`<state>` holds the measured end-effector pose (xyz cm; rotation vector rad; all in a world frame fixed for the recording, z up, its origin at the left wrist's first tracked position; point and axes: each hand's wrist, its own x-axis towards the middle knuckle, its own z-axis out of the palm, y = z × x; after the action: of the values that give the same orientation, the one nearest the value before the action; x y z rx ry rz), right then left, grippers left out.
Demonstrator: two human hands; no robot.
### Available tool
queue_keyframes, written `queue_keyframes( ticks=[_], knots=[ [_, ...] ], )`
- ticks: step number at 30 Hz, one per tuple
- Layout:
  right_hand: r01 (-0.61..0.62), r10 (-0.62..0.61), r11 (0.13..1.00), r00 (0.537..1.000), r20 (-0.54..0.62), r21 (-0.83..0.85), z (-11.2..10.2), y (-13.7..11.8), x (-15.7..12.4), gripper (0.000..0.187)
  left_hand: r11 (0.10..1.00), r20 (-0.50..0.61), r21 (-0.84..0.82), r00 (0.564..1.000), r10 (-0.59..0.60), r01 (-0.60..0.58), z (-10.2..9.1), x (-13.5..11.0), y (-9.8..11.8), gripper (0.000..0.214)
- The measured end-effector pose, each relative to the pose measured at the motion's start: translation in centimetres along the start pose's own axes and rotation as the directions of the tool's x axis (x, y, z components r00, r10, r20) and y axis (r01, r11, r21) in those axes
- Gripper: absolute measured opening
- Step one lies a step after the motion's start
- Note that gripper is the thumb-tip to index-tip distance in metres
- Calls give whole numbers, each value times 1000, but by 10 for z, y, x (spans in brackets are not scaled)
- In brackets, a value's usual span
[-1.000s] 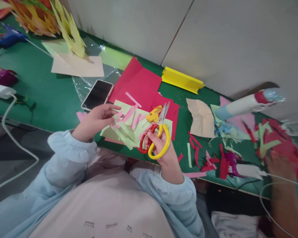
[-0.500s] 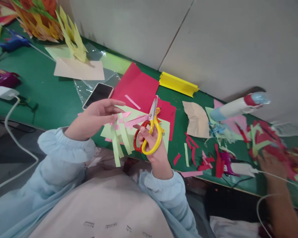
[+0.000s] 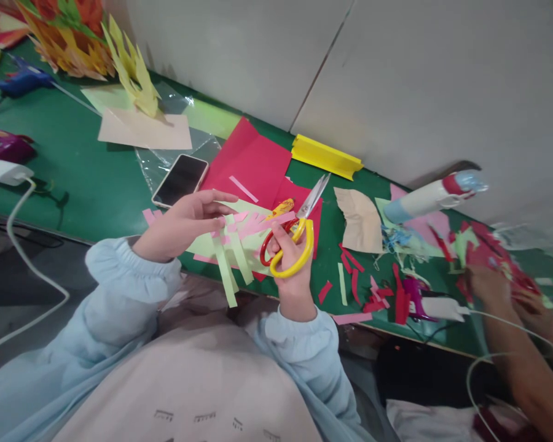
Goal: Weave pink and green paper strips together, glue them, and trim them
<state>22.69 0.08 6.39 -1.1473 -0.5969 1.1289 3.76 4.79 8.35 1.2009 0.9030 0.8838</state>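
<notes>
Pinched between the thumb and fingers of my left hand (image 3: 184, 221) are paper strips (image 3: 225, 258), light green and pink, whose green ends hang past the table's front edge. My right hand (image 3: 292, 261) grips scissors (image 3: 304, 227) with one red and one yellow handle loop. Their blades point up and to the right, close together. A pink strip lies by my right thumb; whether the hand holds it I cannot tell. Under both hands lie light green sheets (image 3: 203, 245) and red paper (image 3: 253, 156), with a small orange-yellow patterned object (image 3: 282, 207) beside the scissors.
A phone (image 3: 180, 179) lies behind my left hand. Left are a blue glue gun (image 3: 25, 78), a purple device (image 3: 9, 147) and paper flames (image 3: 136, 73). Right are a yellow folded strip (image 3: 326, 156), beige paper (image 3: 359, 220), scraps (image 3: 354, 282), a white-and-blue cylinder (image 3: 433, 197) and another person's hands (image 3: 491, 285).
The scissors have swung away from the strips, their tips now farther right. My left hand has shifted slightly right with the strips. The other person's hands have moved over the red paper.
</notes>
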Motion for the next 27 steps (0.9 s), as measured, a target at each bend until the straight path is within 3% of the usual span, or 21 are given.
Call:
queue_keyframes(
  ticks=[12, 17, 22, 27],
  knots=[
    [-24, 24, 1000, 1000, -4, 12, 1, 5, 3, 28, 989, -163, -117, 981, -104, 86, 11, -4, -9, 36],
    [-57, 58, 997, 998, -20, 54, 2, 7, 4, 23, 944, -186, -301, 962, -200, 138, 13, -5, -16, 33],
    [-37, 38, 999, 998, -45, 37, -1, 10, 6, 25, 877, -157, -450, 951, -265, 170, 15, -7, -19, 28],
    [-12, 15, 998, 999, -47, 60, -4, 17, 9, 28, 845, -69, -479, 950, -305, 236, 15, -10, -23, 27]
  ],
)
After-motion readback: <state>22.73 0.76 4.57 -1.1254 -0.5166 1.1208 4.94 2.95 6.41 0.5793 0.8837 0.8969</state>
